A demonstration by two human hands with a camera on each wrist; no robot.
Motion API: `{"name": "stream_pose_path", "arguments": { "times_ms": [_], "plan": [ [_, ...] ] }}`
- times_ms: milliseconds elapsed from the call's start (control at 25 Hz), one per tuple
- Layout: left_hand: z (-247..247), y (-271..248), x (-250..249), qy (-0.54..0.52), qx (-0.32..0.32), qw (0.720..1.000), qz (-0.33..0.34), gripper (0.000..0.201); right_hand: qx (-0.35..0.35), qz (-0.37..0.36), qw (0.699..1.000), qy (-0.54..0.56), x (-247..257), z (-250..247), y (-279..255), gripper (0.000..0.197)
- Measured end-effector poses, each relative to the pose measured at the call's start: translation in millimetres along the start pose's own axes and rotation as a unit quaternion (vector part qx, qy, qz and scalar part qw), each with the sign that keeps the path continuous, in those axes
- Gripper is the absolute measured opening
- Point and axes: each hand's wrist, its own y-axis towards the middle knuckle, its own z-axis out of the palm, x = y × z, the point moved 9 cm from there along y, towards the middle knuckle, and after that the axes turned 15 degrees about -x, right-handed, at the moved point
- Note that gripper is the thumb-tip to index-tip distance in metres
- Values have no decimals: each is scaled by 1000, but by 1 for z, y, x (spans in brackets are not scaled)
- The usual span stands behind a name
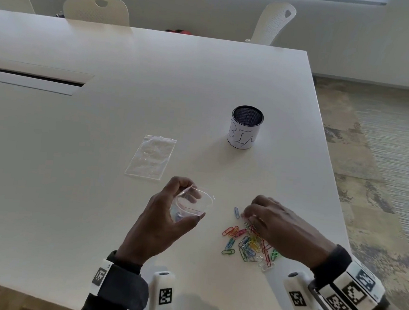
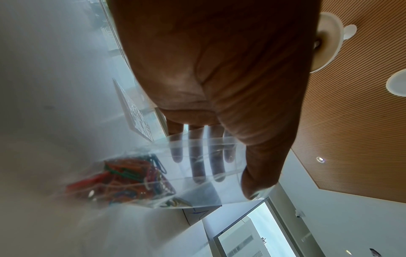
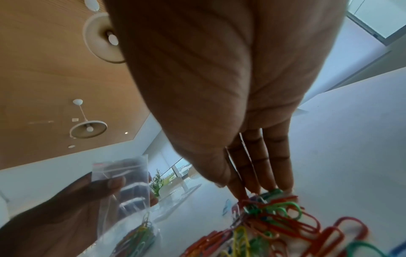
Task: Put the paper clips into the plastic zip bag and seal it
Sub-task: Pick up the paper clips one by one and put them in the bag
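My left hand (image 1: pixel 182 209) holds a clear zip bag (image 1: pixel 201 201) upright above the table, mouth gaping open, thumb on one wall and fingers (image 2: pixel 197 167) behind the other. Coloured paper clips (image 2: pixel 123 179) lie in the bag's bottom. To its right a loose pile of coloured paper clips (image 1: pixel 247 245) lies on the white table (image 1: pixel 96 207). My right hand (image 1: pixel 250 213) reaches down at the pile's far end, its straight fingertips (image 3: pixel 270 184) touching the clips (image 3: pixel 274 219); the thumb hovers just above them. One blue clip (image 1: pixel 236 212) lies apart from the pile.
A second, empty zip bag (image 1: pixel 150 158) lies flat beyond my left hand. A black mesh cup (image 1: pixel 246 127) with a paper label stands further back on the right. The table's right edge (image 1: pixel 337 189) runs close past the pile. White chairs (image 1: pixel 97 9) stand behind the table.
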Motion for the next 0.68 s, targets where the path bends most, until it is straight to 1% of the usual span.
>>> {"name": "stream_pose_path", "arguments": {
  "times_ms": [40,80,160,200,240,280,400,480,560,680],
  "plan": [
    [0,0,0,1,3,1000,1,43,8,0,1000,-3,2,-2,-3,37],
    [-1,1,1,3,5,1000,2,43,17,-5,1000,-14,4,-4,-7,42],
    [-3,2,1,9,5,1000,6,44,34,-6,998,-57,4,-5,-14,69],
    [-4,2,2,11,6,1000,6,44,41,-2,997,-73,3,-3,-16,78],
    [-4,2,2,12,7,1000,6,44,41,3,996,-77,5,-1,-17,77],
    [-5,3,2,12,8,1000,6,44,32,10,997,-67,8,1,-17,69],
    [-5,2,0,14,11,1000,13,43,-6,29,999,-32,17,2,-14,30],
    [-6,2,-1,16,16,1000,15,43,-21,36,999,-29,20,3,-12,14],
    [-8,2,-2,17,22,999,18,44,-33,45,998,-27,18,3,-10,7],
    [-14,4,-3,21,25,999,25,44,-49,66,997,-6,9,1,-5,13]
  ]
}}
